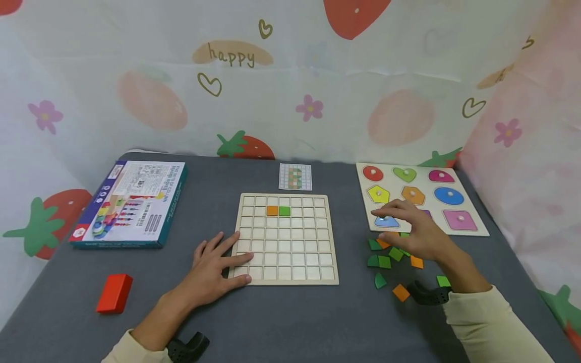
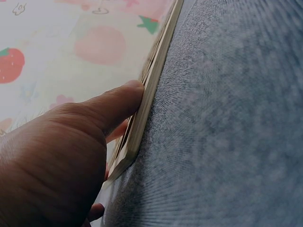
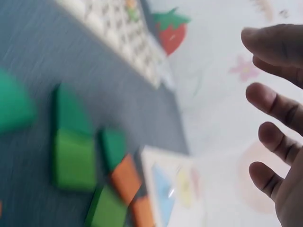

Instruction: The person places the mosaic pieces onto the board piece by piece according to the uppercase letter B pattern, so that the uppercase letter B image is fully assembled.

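Observation:
A pale wooden grid board (image 1: pixel 284 239) lies in the middle of the table. In its upper part an orange square tile (image 1: pixel 272 210) and a green square tile (image 1: pixel 284 211) sit side by side. My left hand (image 1: pixel 212 275) rests with spread fingers on the board's lower left edge; its thumb (image 2: pixel 120 97) touches the rim in the left wrist view. Over the loose pieces at the right hovers my right hand (image 1: pixel 419 234), fingers apart and nothing between them. Below it lie several green and orange squares and dark green quarter-round pieces (image 1: pixel 380 281), blurred in the right wrist view.
A small pattern card (image 1: pixel 295 177) lies behind the board. At the right rear is a shape puzzle (image 1: pixel 467 231) with knobbed pieces. A boxed toy set (image 1: pixel 136 201) lies at the left, with a red block (image 1: pixel 114 294) in front. A printed curtain (image 1: pixel 290 75) hangs behind.

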`<action>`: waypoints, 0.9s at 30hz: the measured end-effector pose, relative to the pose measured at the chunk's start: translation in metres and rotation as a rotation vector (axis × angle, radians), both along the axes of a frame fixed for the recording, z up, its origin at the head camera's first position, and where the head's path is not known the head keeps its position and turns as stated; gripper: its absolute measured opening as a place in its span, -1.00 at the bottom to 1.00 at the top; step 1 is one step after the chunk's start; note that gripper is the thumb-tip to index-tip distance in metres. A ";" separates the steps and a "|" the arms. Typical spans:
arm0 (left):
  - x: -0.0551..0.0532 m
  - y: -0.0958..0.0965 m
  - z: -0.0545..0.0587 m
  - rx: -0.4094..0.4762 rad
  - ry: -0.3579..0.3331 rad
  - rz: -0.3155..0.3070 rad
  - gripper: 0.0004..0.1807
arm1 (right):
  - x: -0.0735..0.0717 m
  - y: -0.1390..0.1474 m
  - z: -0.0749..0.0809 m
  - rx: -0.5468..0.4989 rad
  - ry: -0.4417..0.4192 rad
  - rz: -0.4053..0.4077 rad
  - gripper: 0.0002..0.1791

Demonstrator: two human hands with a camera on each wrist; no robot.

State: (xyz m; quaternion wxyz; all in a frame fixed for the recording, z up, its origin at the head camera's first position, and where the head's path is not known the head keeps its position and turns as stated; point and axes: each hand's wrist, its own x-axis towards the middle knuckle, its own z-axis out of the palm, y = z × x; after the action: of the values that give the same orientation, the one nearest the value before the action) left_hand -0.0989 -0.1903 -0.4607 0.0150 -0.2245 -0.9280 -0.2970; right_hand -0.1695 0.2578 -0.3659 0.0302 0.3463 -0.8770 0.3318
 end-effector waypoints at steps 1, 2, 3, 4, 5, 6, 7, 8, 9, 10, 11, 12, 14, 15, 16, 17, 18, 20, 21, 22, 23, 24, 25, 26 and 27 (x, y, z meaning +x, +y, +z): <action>0.000 0.000 0.000 0.001 -0.001 0.000 -0.44 | -0.001 0.003 -0.003 0.010 -0.011 0.013 -0.50; 0.000 0.000 0.000 0.001 0.000 0.001 -0.44 | -0.001 0.006 -0.006 0.021 -0.021 0.025 -0.51; 0.000 0.000 0.000 0.003 0.000 0.001 -0.44 | -0.002 0.008 -0.009 0.032 -0.029 0.039 -0.51; 0.000 0.000 0.000 0.004 0.001 0.001 -0.44 | -0.003 0.010 -0.012 0.042 -0.037 0.053 -0.52; 0.000 0.000 0.001 0.003 0.001 0.002 -0.44 | -0.005 0.012 -0.016 0.051 -0.046 0.065 -0.54; 0.000 0.000 0.001 0.004 0.002 0.001 -0.44 | -0.006 0.013 -0.018 0.057 -0.055 0.076 -0.55; 0.000 0.000 0.001 0.004 0.001 0.001 -0.44 | -0.007 0.014 -0.022 0.071 -0.059 0.081 -0.56; 0.000 0.000 0.001 0.005 0.002 0.001 -0.44 | -0.008 0.015 -0.025 0.086 -0.066 0.080 -0.58; 0.000 0.001 0.001 0.005 0.002 0.000 -0.44 | -0.009 0.016 -0.028 0.102 -0.072 0.078 -0.58; -0.001 0.001 0.001 0.004 0.001 -0.001 -0.44 | -0.009 0.016 -0.030 0.117 -0.078 0.072 -0.59; -0.001 0.001 0.000 0.004 0.001 -0.001 -0.44 | -0.010 0.017 -0.033 0.131 -0.088 0.063 -0.60; -0.001 0.001 0.000 0.004 0.001 -0.001 -0.44 | -0.011 0.017 -0.035 0.143 -0.092 0.057 -0.60; 0.000 0.001 0.000 0.002 0.003 0.000 -0.45 | -0.012 0.017 -0.040 0.159 -0.109 0.051 -0.61; 0.000 0.001 0.000 0.000 0.004 0.001 -0.45 | -0.013 0.017 -0.042 0.162 -0.113 0.055 -0.61; 0.000 0.001 0.000 -0.002 0.005 0.002 -0.44 | -0.014 0.017 -0.044 0.166 -0.116 0.058 -0.61; 0.000 0.001 0.000 -0.003 0.005 0.003 -0.44 | -0.014 0.017 -0.046 0.171 -0.115 0.062 -0.60; 0.000 0.001 0.000 -0.005 0.006 0.003 -0.44 | -0.015 0.016 -0.047 0.176 -0.109 0.066 -0.60; -0.001 0.001 0.000 -0.007 0.007 0.004 -0.44 | -0.017 0.015 -0.050 0.194 -0.097 0.075 -0.60; -0.001 0.001 0.000 -0.007 0.007 0.004 -0.44 | -0.017 0.015 -0.051 0.207 -0.094 0.077 -0.61; -0.001 0.001 0.000 -0.007 0.008 0.004 -0.44 | -0.018 0.014 -0.051 0.223 -0.093 0.075 -0.61; 0.000 0.001 0.000 -0.007 0.008 0.004 -0.44 | -0.018 0.014 -0.052 0.240 -0.093 0.074 -0.61; 0.000 0.001 0.000 -0.006 0.008 0.003 -0.44 | -0.018 0.014 -0.053 0.254 -0.096 0.072 -0.61; 0.000 0.001 0.000 -0.007 0.008 0.003 -0.44 | -0.018 0.013 -0.054 0.269 -0.096 0.069 -0.61; 0.000 0.001 0.000 -0.006 0.007 0.002 -0.44 | -0.018 0.013 -0.055 0.280 -0.096 0.068 -0.61; 0.000 0.001 0.000 -0.005 0.007 0.002 -0.44 | -0.018 0.012 -0.055 0.290 -0.093 0.064 -0.62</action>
State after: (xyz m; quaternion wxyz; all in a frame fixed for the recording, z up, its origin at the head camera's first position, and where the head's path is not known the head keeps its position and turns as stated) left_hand -0.0993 -0.1892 -0.4603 0.0182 -0.2245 -0.9290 -0.2937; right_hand -0.1871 0.2702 -0.4206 -0.0714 0.3591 -0.9046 0.2183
